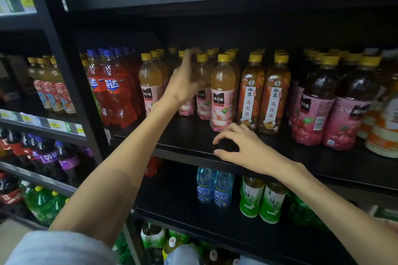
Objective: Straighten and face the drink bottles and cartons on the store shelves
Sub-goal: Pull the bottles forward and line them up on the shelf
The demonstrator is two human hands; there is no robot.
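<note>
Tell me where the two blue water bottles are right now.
In the head view, the two blue water bottles stand on the lower shelf, under the right hand, just left of the green tea bottles.

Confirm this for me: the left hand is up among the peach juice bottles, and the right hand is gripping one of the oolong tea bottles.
One thing is wrong. The head view shows the right hand gripping nothing: it rests on the front edge of the shelf, just below the oolong tea bottles. The left hand is indeed up among the peach juice bottles.
</note>
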